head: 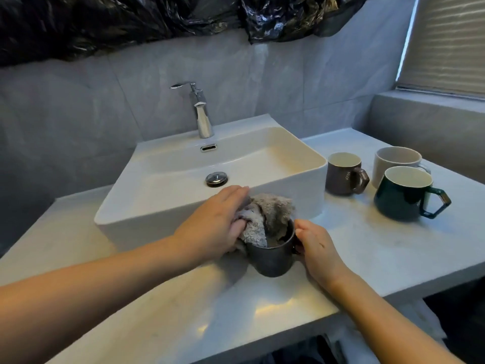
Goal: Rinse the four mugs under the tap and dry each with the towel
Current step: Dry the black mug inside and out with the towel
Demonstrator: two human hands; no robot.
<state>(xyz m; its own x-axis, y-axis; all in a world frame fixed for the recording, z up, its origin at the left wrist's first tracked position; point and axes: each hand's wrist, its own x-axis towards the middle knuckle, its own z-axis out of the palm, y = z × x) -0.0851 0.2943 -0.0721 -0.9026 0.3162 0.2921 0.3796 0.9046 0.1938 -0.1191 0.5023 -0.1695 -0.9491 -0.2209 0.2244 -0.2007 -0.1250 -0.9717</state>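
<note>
Four mugs: three upright on the counter (367,248) at right, one dark mug (273,258) upright before the sink (262,190). Left hand (217,224) pinches one towel (265,216) in it; right hand (317,245) grips its handle, pointing right.

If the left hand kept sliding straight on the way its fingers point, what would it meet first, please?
Probably the near rim of the white ceramic basin: the left hand, gripping the grey fluffy towel, already points at it, though depth is unclear.

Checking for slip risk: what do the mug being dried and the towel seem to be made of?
Dark mug: probably glazed ceramic with a dull, slightly metallic sheen; metal can't be ruled out. Towel: grey fluffy fabric, likely microfibre or terry, judging by its looped, fuzzy pile.
</note>
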